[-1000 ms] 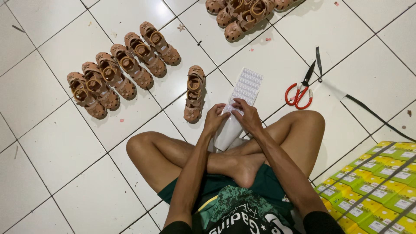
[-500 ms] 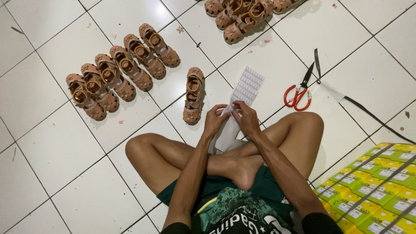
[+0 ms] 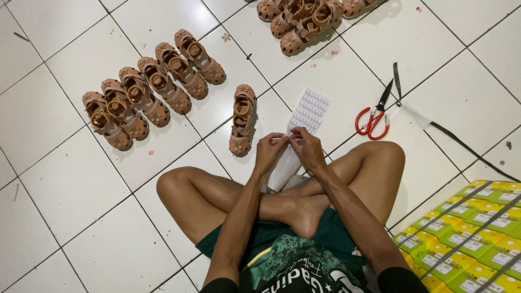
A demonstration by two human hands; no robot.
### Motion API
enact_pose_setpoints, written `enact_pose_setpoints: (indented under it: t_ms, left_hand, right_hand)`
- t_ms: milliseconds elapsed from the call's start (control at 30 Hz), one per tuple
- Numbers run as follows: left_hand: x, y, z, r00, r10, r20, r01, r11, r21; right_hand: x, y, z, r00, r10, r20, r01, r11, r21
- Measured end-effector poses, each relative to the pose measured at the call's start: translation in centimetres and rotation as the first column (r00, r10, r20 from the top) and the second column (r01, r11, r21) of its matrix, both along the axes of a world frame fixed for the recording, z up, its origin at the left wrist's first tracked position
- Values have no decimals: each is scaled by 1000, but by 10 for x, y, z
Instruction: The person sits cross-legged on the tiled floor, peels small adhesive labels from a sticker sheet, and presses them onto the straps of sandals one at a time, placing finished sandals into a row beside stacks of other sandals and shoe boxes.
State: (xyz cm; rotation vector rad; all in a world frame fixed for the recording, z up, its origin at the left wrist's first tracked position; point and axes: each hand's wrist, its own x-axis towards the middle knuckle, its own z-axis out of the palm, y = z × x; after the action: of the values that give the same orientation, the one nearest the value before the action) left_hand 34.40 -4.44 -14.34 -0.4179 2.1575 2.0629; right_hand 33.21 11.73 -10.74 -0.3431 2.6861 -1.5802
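Pinching the near end of a white sticker sheet [image 3: 304,122], the left hand [image 3: 269,152] and right hand [image 3: 307,149] meet fingertip to fingertip above the tiled floor [image 3: 65,179]. A single brown sandal [image 3: 242,119] lies just left. A label could tear or curl if peeled too fast; red scissors [image 3: 374,116] lie right.

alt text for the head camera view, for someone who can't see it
A person sitting cross-legged on white floor tiles pinches a white sticker sheet with the left hand and right hand. Brown sandals, red scissors and yellow-green boxes lie nearby.
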Motion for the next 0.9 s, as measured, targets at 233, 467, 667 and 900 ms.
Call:
enact_pose_setpoints:
  t_ms: [233,467,667,900]
  left_hand:
    - [0,1,-2,997,74,12,-74,997,9]
    - [-8,-8,10,999,-10,-49,3,990,-139]
    - [-10,-6,4,986,-120,-119,106,988,-116]
    - [-1,-1,-4,915,-147,-376,-6,927,-375]
  right_hand:
    - [-2,-1,-3,995,-60,74,64,997,-44]
    - [-11,9,-11,962,-158,225,237,888,-393]
    - [-17,7,-13,903,-18,430,261,818,-513]
    - [-12,9,-13,917,-82,390,233,904,-358]
